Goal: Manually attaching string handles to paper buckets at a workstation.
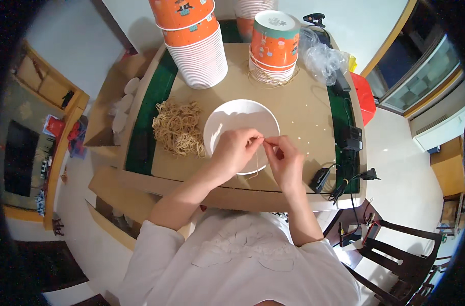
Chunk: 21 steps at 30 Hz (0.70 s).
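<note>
Above a white bowl [242, 115], my left hand [235, 149] and my right hand [285, 162] meet fingertip to fingertip. Both are closed in a pinch on a thin tan string [257, 163], whose loose end hangs down past the bowl's near rim. Whatever lies right between the fingertips is too small to make out. Left of the bowl sits a tangled heap of tan strings [177, 127]. Small white specks [299, 137] lie scattered on the brown table covering [306, 109] to the right.
A tall stack of orange and white paper buckets [196, 56] stands at the back left. A shorter upside-down stack [275, 43], with strings round its base, is behind the bowl. Clear plastic bags [324, 58] and black adapters with cables [352, 138] line the right side.
</note>
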Motion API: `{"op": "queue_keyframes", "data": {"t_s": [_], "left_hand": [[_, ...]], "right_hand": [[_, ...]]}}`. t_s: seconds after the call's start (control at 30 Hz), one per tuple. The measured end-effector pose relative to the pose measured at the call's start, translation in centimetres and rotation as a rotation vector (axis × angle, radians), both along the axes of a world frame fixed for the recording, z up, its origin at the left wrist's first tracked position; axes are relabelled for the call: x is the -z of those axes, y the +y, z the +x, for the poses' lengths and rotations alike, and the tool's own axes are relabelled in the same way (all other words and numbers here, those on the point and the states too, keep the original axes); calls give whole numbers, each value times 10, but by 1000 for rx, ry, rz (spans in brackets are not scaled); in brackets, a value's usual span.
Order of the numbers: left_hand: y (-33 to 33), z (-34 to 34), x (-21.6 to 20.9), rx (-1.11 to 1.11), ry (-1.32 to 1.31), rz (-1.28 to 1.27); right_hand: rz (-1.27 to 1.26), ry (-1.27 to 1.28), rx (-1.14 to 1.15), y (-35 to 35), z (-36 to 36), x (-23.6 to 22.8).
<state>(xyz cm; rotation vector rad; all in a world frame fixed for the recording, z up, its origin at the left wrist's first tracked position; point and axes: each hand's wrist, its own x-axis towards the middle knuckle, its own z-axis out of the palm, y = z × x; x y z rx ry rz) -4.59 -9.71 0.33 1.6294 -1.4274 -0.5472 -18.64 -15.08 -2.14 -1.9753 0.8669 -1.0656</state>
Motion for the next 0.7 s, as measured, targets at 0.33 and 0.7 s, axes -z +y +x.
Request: {"op": "queue_keyframes", "data": {"t_s": [0.33,0.7], "left_hand": [[8,33,-11,-233,-58,-124],[-2,18,-4,128,-216,-173]], "right_hand": [[5,-128,29,-6,-8,6],[238,-198,-67,-1,0,5]]}}
